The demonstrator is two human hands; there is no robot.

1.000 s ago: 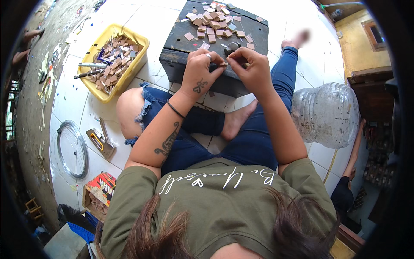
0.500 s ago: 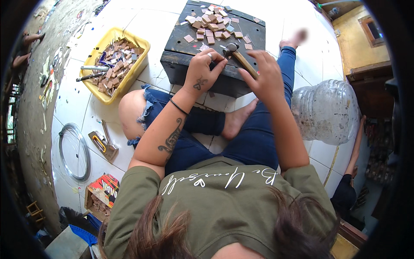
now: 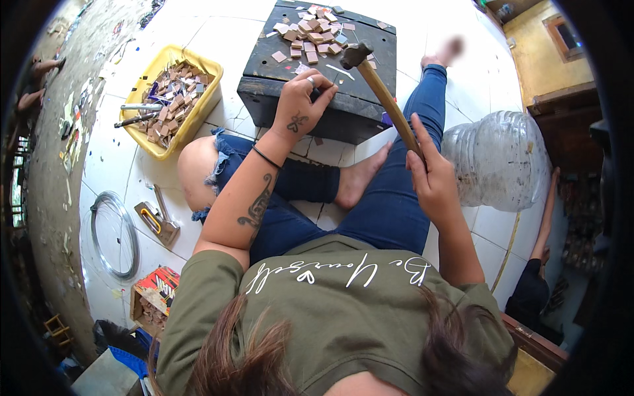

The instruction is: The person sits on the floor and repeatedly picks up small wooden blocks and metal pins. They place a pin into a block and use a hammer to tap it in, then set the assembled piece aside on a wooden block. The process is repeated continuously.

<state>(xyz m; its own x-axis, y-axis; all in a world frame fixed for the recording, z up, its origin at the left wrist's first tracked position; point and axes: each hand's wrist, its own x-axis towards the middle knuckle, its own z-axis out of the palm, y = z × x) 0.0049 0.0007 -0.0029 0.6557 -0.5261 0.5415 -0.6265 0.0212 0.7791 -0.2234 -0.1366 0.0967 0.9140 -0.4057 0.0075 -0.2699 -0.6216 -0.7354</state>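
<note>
My right hand (image 3: 432, 181) grips a hammer (image 3: 384, 94) by the lower end of its wooden handle. The hammer is lifted, its dark metal head above the near right part of a black wooden box (image 3: 261, 63). At that box's near edge, my left hand (image 3: 298, 109) has thumb and fingertips pressed together; whatever they pinch is too small or hidden to make out. Small pinkish-brown square pieces (image 3: 317, 38) lie heaped on the box's top, beyond my left hand. A thin pale strip (image 3: 340, 71) lies between my left hand and the hammer.
To the left stands a yellow bin (image 3: 212, 99) holding similar square pieces and tools. A staple gun (image 3: 156, 223), a coil of wire (image 3: 134, 231) and an open carton (image 3: 155, 287) are on the tiled floor. A large clear plastic bottle (image 3: 495, 162) lies right; another person's arm (image 3: 547, 221) shows beyond.
My right hand has taken hold of the hammer, which lay on the box, and raised it toward me and to the right. My left hand stays pinched at the box's near edge.
</note>
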